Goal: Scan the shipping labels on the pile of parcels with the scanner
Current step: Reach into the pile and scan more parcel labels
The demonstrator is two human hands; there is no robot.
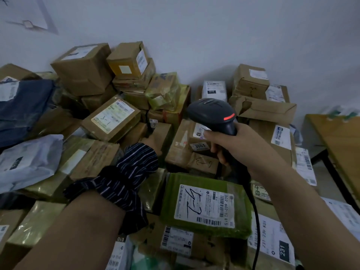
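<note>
Pile of parcels (124, 117) heaped against a pale wall (214, 32); whatever surface carries the pile is hidden beneath it. Cardboard boxes, mailer bags and taped packs lie at all angles. Landmark: the green parcel (206, 205), face-up in the foreground, with a white label bearing handwriting. Just beyond the green parcel, my right hand (228, 147) has its fingers wrapped tight round the handle of the scanner (212, 112), whose dark head shows a red light strip and tilts down toward a box marked 3003 (199, 146) behind the green parcel. The scanner's black cable (257, 221) drops past the green parcel's right edge. Far right of the green parcel stands a wooden table (341, 145), cut off by the frame. Up and left of the green parcel, a striped cloth (124, 180) bunched round my left wrist hides most of my left hand (151, 142); I cannot tell how its fingers lie. Labels far behind the green parcel are too blurred to read.
</note>
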